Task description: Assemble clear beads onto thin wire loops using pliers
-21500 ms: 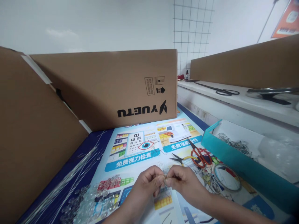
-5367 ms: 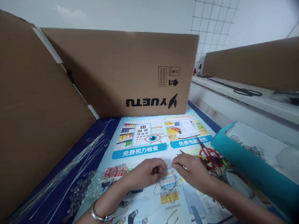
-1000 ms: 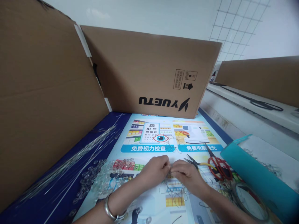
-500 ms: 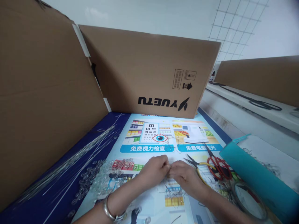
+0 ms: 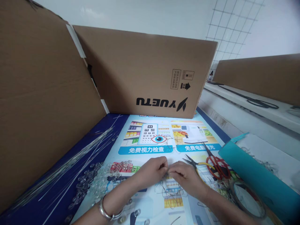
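My left hand (image 5: 154, 168) is closed in a pinch, its fingertips meeting those of my right hand (image 5: 186, 176) just above the poster. My right hand is closed too, thumb and fingers pressed together. Whatever is pinched between them is too small and hidden to make out. Below the fingers are thin bent wires (image 5: 172, 200); whether any of them runs up into my hands I cannot tell. Clear round beads (image 5: 97, 179) are heaped to the left of my left arm. Beyond my right hand are yellow-handled pliers (image 5: 197, 164) and red-handled scissors (image 5: 217, 165).
A roll of tape (image 5: 248, 200) lies by my right forearm, next to a teal box (image 5: 255, 175) holding small wire pieces. Long straight wires (image 5: 70, 168) lie at the left on blue cloth. Cardboard panels (image 5: 140, 68) stand at the back and left.
The whole view has shifted slightly left. My hands stay pinched together, with a small change in the angle of the fingers. Tools and beads lie as before.
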Demonstrator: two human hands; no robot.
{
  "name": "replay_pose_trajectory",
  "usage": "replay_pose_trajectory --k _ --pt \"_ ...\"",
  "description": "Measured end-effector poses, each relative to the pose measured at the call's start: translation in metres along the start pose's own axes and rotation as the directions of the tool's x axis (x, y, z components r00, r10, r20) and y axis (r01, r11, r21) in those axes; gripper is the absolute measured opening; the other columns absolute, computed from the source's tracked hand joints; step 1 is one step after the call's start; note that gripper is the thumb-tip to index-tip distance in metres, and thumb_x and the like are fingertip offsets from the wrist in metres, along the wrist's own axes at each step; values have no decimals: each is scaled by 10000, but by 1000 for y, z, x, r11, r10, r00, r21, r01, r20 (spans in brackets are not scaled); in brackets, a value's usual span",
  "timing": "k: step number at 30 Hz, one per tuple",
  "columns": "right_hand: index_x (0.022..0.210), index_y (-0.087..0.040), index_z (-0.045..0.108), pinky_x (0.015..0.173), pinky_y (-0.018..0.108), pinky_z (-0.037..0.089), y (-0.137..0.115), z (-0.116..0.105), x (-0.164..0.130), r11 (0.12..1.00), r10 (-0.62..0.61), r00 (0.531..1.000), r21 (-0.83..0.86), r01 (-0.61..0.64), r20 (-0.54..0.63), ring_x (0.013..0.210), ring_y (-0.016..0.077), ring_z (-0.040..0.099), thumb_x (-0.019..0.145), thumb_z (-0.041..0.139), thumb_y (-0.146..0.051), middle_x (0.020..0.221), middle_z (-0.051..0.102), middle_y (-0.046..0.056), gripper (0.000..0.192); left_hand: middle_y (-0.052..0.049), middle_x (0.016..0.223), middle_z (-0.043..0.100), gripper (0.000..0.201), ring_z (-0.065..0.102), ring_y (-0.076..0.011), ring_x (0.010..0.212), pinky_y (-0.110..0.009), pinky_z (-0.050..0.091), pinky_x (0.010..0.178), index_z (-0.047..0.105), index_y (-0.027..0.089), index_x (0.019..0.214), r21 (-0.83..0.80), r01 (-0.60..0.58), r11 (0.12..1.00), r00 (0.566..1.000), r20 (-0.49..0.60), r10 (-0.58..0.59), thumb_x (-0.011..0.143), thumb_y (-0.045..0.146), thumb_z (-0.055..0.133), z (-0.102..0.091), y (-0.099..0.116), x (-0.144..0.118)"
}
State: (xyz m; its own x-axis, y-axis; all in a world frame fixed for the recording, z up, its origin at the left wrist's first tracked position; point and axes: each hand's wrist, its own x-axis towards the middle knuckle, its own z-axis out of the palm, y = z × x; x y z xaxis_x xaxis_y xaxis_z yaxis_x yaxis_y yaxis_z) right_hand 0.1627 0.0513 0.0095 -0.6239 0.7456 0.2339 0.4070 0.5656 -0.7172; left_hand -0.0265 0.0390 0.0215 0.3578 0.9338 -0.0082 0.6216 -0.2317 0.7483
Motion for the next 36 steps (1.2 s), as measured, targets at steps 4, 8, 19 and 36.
replay_pose_trajectory --k 4,8,19,36 --pt "791 -230 656 728 253 423 -1 0 -1 999 33 999 -14 -33 -6 793 147 571 842 513 -171 811 656 -6 163 38 648 579 146 497 -117 602 -200 335 541 547 194 804 -62 5 998 997 78 0 768 157 410 -3 0 -1" --pt "842 -239 668 711 250 420 -1 1 1 994 105 994 -23 -106 -32 777 150 576 826 531 -191 810 656 -5 146 39 656 577 160 497 -116 600 -198 333 537 557 198 850 -59 12 998 995 96 -6 772 159 423 -5 0 -2" --pt "800 -220 613 624 220 392 1 2 1 986 157 987 -41 -159 -47 694 129 549 823 502 -184 746 621 -26 119 31 700 596 137 499 -125 650 -201 336 578 561 198 734 129 -63 990 996 68 55 813 228 452 -2 2 -1" --pt "1030 -224 580 797 271 399 -6 -37 5 917 108 992 -390 -76 59 933 179 543 785 510 -159 1017 611 37 262 -13 819 622 170 534 -162 744 -238 380 671 573 204 803 226 -92 970 994 81 75 786 138 417 1 1 -1"
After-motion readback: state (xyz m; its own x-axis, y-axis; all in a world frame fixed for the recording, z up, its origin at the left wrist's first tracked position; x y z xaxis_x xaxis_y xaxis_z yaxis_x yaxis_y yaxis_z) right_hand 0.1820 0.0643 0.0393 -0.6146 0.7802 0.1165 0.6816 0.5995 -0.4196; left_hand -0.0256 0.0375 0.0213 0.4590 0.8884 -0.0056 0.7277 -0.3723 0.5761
